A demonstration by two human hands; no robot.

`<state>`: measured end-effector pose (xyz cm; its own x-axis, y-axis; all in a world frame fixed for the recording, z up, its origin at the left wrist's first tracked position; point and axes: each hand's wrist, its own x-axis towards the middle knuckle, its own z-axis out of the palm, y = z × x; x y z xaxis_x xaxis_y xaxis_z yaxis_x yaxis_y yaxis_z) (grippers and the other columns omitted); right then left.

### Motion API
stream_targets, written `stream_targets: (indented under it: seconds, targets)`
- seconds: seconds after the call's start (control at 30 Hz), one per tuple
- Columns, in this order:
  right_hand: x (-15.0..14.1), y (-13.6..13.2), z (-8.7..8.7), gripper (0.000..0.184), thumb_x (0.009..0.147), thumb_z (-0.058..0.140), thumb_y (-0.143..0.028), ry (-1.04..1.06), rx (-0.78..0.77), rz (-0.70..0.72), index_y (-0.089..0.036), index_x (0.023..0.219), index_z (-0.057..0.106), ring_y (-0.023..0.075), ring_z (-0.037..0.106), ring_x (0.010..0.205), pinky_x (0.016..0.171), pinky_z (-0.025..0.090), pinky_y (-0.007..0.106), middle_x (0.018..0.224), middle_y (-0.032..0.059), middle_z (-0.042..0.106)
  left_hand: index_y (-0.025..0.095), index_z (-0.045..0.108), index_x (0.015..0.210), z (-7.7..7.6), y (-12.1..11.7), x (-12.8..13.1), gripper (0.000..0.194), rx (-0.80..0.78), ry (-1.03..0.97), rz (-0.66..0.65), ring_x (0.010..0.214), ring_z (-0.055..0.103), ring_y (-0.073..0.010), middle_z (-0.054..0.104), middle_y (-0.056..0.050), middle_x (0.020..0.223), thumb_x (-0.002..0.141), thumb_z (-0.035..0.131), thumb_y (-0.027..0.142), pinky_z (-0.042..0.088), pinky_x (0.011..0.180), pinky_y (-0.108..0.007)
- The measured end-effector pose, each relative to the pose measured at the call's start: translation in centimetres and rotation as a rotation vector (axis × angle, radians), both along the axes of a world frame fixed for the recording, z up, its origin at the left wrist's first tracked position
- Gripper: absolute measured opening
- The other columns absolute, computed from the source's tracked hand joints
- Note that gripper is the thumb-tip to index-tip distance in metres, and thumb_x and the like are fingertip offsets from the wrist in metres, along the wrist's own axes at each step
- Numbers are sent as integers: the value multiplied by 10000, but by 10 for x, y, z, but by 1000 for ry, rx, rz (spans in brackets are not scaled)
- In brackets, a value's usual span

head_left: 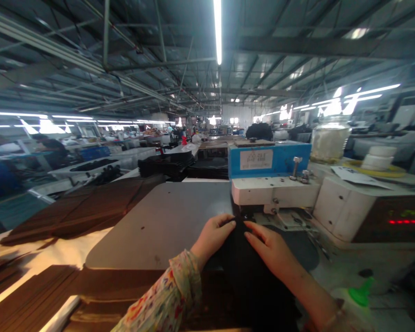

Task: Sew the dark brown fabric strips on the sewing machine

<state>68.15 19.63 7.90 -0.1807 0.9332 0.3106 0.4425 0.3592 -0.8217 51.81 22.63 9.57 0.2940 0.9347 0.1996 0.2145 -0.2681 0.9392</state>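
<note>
A strip of black fabric [244, 267] runs from the machine head down over the table's front edge. My left hand [214, 235] pinches its left edge between thumb and fingers. On the opposite edge, my right hand [268, 244] grips the same fabric, its fingers bent and close to the left fingertips. Both hands are just in front of the white machine [273, 191], which has a blue block [287, 159] on top. The fabric's far end disappears beneath the machine head. A grey metal plate [159, 221] lies left of my left hand.
Dark brown fabric stacks [79, 203] lie at left, with more brown pieces [31, 299] in front. Black stacks [166, 163] sit behind the plate. At right are a control box [383, 216] with red digits, a glass jar [330, 140] and a green-tipped bottle [359, 295].
</note>
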Motion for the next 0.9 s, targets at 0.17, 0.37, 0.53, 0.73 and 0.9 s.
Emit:
stream_targets:
  seconds: [0.17, 0.37, 0.53, 0.73, 0.9]
  targets:
    - [0, -1, -2, 370, 832, 425, -318, -88, 126, -5, -160, 1147, 539, 186, 519, 1072, 933, 394, 330, 1158, 77, 578, 132, 659, 832, -2, 2, -1, 272, 5, -2, 1, 738, 544, -162, 626, -24, 753, 758, 500, 340, 401, 673, -240]
    - [-1, -4, -6, 361, 872, 361, -248, -239, 331, 23, -178, 1209, 472, 161, 507, 1080, 916, 414, 303, 1168, 76, 560, 138, 668, 814, -4, 4, -2, 260, -60, -80, -25, 698, 544, -152, 629, -18, 722, 733, 540, 349, 401, 654, -239]
    - [-5, -12, -7, 417, 866, 315, -125, -511, 479, -16, -158, 1275, 392, 165, 594, 786, 684, 493, 277, 894, 83, 598, 122, 651, 710, 1, 0, -3, 256, -165, -153, -1, 616, 531, -138, 604, -11, 624, 660, 609, 370, 399, 604, -233]
    - [-11, -16, -4, 507, 766, 382, -4, -850, 623, -71, -113, 1261, 410, 160, 552, 634, 575, 487, 278, 770, 58, 559, 132, 626, 686, 4, 0, -6, 199, -244, -163, -23, 587, 528, -131, 590, 0, 600, 646, 597, 325, 401, 605, -237]
    - [-15, -16, 0, 482, 754, 397, 0, -928, 610, -64, -100, 1223, 452, 159, 558, 670, 620, 490, 271, 807, 68, 576, 148, 642, 669, 8, 2, -7, 199, -36, -47, -67, 776, 552, -174, 632, -23, 730, 696, 502, 286, 396, 776, -271]
